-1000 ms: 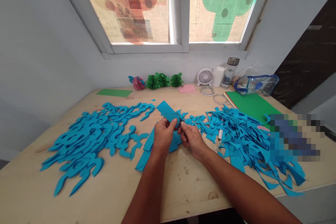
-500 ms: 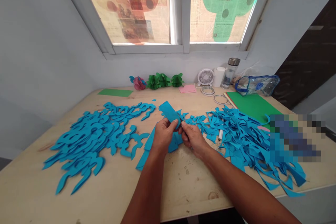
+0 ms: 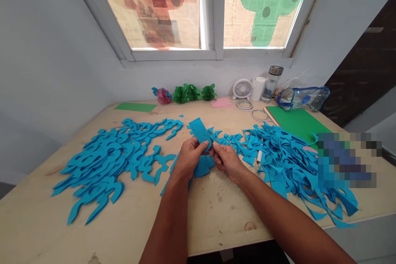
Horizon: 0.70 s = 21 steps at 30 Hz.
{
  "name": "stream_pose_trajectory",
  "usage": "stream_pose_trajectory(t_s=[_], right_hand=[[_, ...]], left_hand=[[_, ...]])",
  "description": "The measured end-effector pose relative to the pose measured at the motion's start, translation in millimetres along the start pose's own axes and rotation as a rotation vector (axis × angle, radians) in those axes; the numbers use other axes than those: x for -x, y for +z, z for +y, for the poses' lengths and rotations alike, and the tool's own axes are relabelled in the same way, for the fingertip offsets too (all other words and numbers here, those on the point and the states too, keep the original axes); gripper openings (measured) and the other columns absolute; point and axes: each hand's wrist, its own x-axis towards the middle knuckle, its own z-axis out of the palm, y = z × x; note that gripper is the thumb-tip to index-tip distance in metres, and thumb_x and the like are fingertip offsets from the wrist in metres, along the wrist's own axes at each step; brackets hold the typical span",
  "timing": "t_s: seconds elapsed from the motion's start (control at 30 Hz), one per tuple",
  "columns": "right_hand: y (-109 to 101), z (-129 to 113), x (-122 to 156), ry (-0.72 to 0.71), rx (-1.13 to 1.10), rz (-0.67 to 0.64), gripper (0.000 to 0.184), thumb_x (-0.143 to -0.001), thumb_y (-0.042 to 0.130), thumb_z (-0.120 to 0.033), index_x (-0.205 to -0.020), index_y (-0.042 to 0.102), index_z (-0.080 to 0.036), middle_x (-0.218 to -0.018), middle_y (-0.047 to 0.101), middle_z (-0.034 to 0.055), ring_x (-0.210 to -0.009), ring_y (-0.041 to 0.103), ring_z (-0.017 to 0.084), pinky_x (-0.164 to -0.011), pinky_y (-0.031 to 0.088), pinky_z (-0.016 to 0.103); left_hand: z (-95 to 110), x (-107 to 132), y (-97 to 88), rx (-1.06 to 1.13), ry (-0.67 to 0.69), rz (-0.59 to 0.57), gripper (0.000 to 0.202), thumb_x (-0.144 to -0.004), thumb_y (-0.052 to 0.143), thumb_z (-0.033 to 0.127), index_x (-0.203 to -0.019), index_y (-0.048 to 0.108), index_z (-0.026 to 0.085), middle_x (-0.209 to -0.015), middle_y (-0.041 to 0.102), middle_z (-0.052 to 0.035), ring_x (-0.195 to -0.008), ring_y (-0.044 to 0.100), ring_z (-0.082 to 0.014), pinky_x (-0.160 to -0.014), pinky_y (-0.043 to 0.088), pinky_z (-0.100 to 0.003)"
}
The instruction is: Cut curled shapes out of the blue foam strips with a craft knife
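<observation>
My left hand [image 3: 191,157] is closed on a folded piece of blue paper [image 3: 199,128], thumb on top, with the strip's far end sticking out beyond the fingers. Against the paper's right edge, my right hand [image 3: 227,159] is curled shut; whatever it grips is mostly hidden by the fingers. More blue sheets [image 3: 204,166] lie on the table under my hands. To the left spreads a heap of curvy blue cut-outs [image 3: 102,156]. Blue paper scraps [image 3: 287,161] are piled on the right, with a white marker [image 3: 259,156] among them.
The wooden table [image 3: 130,231] meets a wall below a window. Along the back stand green paper ornaments [image 3: 192,93], a small fan [image 3: 242,89], a glass bottle [image 3: 272,84] and a clear pouch [image 3: 305,98]. Green sheets [image 3: 297,121] lie at the right; tape rolls [image 3: 244,105] sit nearby.
Both hands stay together at the blue paper, which has turned slightly. The whole view has shifted a little; the piles look the same.
</observation>
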Motion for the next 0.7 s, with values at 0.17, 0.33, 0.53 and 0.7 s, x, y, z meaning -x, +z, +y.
stream_pose_trajectory(t_s=[0.17,0.33,0.53,0.7], right_hand=[[0.0,-0.7,0.7,-0.005,0.006,-0.003,0.044,-0.072,0.062,-0.058,-0.063,0.054,-0.016,-0.038,0.035,-0.0092,-0.033,0.020,0.004,-0.035,0.009,0.021],[-0.7,-1.1,0.5,-0.004,0.013,-0.016,0.043,-0.072,0.062,-0.057,-0.063,0.054,-0.016,-0.037,0.034,-0.0094,-0.033,0.021,0.005,-0.036,0.010,0.022],[0.4,-1.3,2.0,0.009,0.023,-0.026,0.043,-0.074,0.061,-0.057,-0.063,0.054,-0.016,-0.038,0.034,-0.0091,-0.033,0.020,0.005,-0.036,0.009,0.022],[0.1,-1.7,2.3,0.011,0.027,-0.040,0.041,-0.074,0.061,-0.056,-0.064,0.055,-0.016,-0.039,0.036,-0.0085,-0.035,0.022,0.005,-0.037,0.010,0.022]], left_hand=[[3.4,2.5,0.0,0.012,-0.014,-0.032,0.023,-0.064,0.068,0.035,-0.061,0.060,0.014,-0.059,0.060,-0.0010,-0.059,0.054,-0.0148,-0.065,0.048,-0.030],[3.3,2.7,0.6,0.022,-0.018,-0.015,0.022,-0.065,0.067,0.035,-0.063,0.060,0.014,-0.059,0.059,-0.0008,-0.057,0.052,-0.0136,-0.064,0.048,-0.030],[-0.6,-0.3,0.5,0.030,-0.018,0.026,0.023,-0.064,0.067,0.035,-0.067,0.061,0.013,-0.060,0.058,-0.0006,-0.057,0.052,-0.0134,-0.064,0.047,-0.030],[-2.7,-1.3,-1.1,-0.002,0.005,-0.001,0.019,-0.065,0.064,0.032,-0.062,0.058,0.015,-0.057,0.055,0.0001,-0.056,0.050,-0.0131,-0.060,0.045,-0.027]])
